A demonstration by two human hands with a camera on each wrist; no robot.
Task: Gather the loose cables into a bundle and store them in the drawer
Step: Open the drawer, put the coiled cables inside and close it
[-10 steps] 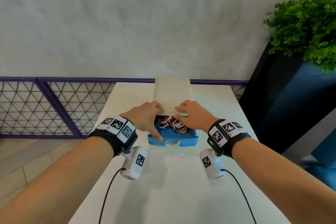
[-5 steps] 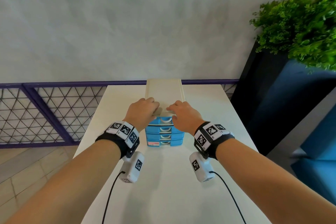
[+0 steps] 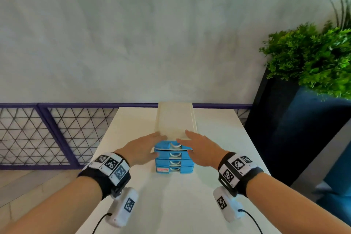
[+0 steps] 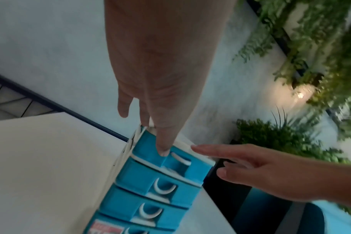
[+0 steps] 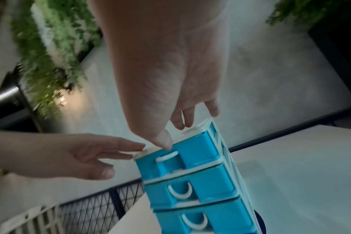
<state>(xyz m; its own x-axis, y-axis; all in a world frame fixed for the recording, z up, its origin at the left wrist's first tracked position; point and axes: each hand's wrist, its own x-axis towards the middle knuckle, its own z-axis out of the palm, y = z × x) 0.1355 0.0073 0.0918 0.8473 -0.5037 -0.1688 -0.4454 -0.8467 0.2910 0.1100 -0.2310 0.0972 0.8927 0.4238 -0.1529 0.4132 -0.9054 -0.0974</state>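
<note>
A small cabinet point(image 3: 175, 119) of four blue drawers is standing on a white table point(image 3: 212, 157), its cream top running away from the person toward the wall. The top drawer point(image 3: 163, 145) is sitting pushed in, level with the three below it, and no cables are showing anywhere, so whether they are lying inside cannot be told. The left hand point(image 3: 140, 148) is hovering at the cabinet's left front corner with fingers straight and loose, grasping nothing; in the left wrist view its thumb tip is lying over the top drawer's front beside the white handle point(image 4: 180, 158), though contact is not clear. The right hand point(image 3: 201, 148) is reaching at the right front corner, fingers likewise extended and released, fingertips point(image 5: 180, 125) close over the top's front edge. A green plant point(image 3: 311, 61) in a dark planter is standing to the right, and a purple mesh railing point(image 3: 57, 131) is running behind the table.
</note>
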